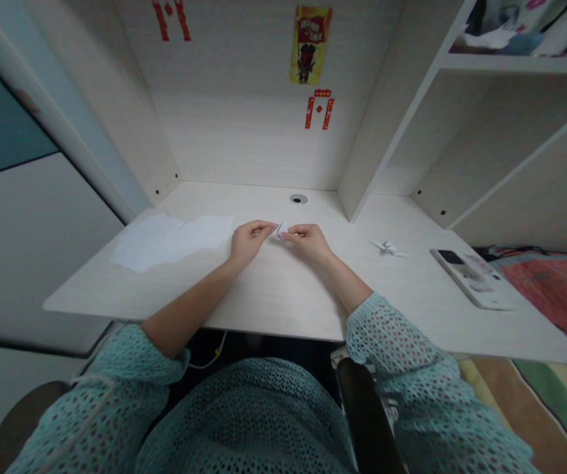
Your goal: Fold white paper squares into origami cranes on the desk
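Left hand [250, 242] and right hand [312, 241] pinch a small folded paper [282, 228] over the desk [283, 296]; white sheets [170, 240] lie leftward

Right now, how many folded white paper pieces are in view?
2: a held piece, between the left hand and right hand; a second piece, on the desk to their right. The hands could hide more.

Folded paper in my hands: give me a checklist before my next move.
1. Right hand pinching the folded paper: ok.
2. Left hand with fingers at its left edge: ok; firmness of grip, cannot tell.
3. Creases sharp and even: cannot tell, too small.
4. White sheets lying on the desk, left of the hands: ok.
5. Pointed white piece apart from the right hand: ok.
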Demonstrator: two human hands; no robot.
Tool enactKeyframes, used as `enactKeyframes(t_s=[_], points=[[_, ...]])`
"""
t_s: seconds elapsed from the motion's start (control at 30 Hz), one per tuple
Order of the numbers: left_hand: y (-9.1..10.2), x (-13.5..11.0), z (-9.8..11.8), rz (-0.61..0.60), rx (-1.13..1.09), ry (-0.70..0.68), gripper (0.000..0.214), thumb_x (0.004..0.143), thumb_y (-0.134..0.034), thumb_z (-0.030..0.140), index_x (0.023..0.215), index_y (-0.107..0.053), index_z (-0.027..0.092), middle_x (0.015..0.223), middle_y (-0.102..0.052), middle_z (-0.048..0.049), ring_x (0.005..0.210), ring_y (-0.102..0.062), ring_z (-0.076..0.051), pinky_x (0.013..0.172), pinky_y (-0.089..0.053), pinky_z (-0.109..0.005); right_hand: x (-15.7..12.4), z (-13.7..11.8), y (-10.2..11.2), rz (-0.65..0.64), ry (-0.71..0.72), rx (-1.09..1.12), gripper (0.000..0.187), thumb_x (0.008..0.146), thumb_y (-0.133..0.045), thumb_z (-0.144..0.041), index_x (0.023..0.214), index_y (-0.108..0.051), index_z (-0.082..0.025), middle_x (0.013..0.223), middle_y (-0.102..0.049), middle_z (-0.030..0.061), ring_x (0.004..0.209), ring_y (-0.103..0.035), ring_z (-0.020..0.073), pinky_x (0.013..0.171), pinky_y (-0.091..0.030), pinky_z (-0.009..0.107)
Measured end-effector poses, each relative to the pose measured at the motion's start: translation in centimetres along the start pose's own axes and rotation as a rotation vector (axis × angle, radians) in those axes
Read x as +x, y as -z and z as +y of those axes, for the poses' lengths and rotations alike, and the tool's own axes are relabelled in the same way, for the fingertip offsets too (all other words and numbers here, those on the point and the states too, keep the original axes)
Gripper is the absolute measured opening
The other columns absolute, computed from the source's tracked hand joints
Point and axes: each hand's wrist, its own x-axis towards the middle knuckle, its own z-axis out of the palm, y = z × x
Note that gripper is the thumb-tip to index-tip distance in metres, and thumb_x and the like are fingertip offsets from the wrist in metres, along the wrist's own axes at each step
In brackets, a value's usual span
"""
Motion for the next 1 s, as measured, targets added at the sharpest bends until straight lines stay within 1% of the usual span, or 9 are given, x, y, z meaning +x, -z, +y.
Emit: enactKeyframes(t_s=[0.13, 0.3, 0.43, 0.67, 0.83, 1.0], points=[[-0.2, -0.2, 0.1, 0.004, 0.005, -0.007, 0.029, 0.075, -0.064, 0.044, 0.086, -0.072, 0.018, 0.088, -0.072, -0.0056, 0.081, -0.065, -0.018, 0.075, -0.048, -0.028, -0.1, 0.0, -0.1, -0.017, 0.005, -0.042, 0.042, 0.06, -0.071, -0.054, 0.071, -0.072, -0.013, 0.067, -0.066, 0.0045, 0.056, -0.048, 0.0116, 0.054, -0.032, 0.025], [-0.1, -0.4, 0.5, 0.047, 0.114, -0.036, 0.026, 0.075, -0.064, 0.043, 0.085, -0.073, 0.02, 0.084, -0.072, -0.0044, 0.078, -0.064, -0.017, 0.068, -0.047, -0.026, 0.0, 0.3, -0.1, -0.02, 0.022, -0.083, 0.039, 0.062, -0.071, -0.052, 0.071, -0.072, -0.014, 0.065, -0.065, 0.004, 0.056, -0.048, 0.0119, 0.053, -0.032, 0.026], [-0.1, -0.6, 1.0, 0.071, 0.205, -0.087, 0.022, 0.077, -0.062, 0.04, 0.085, -0.074, 0.022, 0.085, -0.072, -0.0039, 0.079, -0.064, -0.017, 0.067, -0.046, -0.026, -0.1, 0.4, -0.1, -0.017, 0.064, -0.103, 0.038, 0.064, -0.07, -0.051, 0.07, -0.072, -0.014, 0.064, -0.065, 0.0045, 0.056, -0.047, 0.0119, 0.053, -0.031, 0.026], [0.0, -0.9, 1.8, 0.062, 0.289, -0.165, 0.019, 0.079, -0.061, 0.037, 0.085, -0.073, 0.023, 0.087, -0.072, -0.0033, 0.079, -0.064, -0.015, 0.064, -0.046, -0.025, -0.3, -0.2, -0.2, 0.013, 0.041, -0.136, 0.041, 0.063, -0.069, -0.054, 0.069, -0.071, -0.014, 0.063, -0.064, 0.0038, 0.055, -0.046, 0.0118, 0.054, -0.032, 0.026], [0.0, -1.0, 1.8, 0.064, 0.302, -0.161, 0.018, 0.078, -0.061, 0.037, 0.084, -0.072, 0.023, 0.086, -0.072, -0.0028, 0.079, -0.064, -0.015, 0.063, -0.046, -0.025, -0.5, -0.4, -0.4, 0.005, 0.061, -0.208, 0.04, 0.065, -0.067, -0.055, 0.064, -0.068, -0.015, 0.061, -0.061, 0.0027, 0.056, -0.047, 0.0124, 0.054, -0.032, 0.026], [-0.2, -0.9, 1.5, 0.099, 0.233, -0.115, 0.02, 0.076, -0.063, 0.039, 0.081, -0.072, 0.022, 0.084, -0.072, -0.003, 0.077, -0.064, -0.016, 0.064, -0.046, -0.026, -0.4, -0.2, -0.6, 0.043, 0.073, -0.197, 0.038, 0.065, -0.068, -0.053, 0.067, -0.069, -0.015, 0.067, -0.065, 0.004, 0.06, -0.05, 0.0136, 0.059, -0.035, 0.027]])
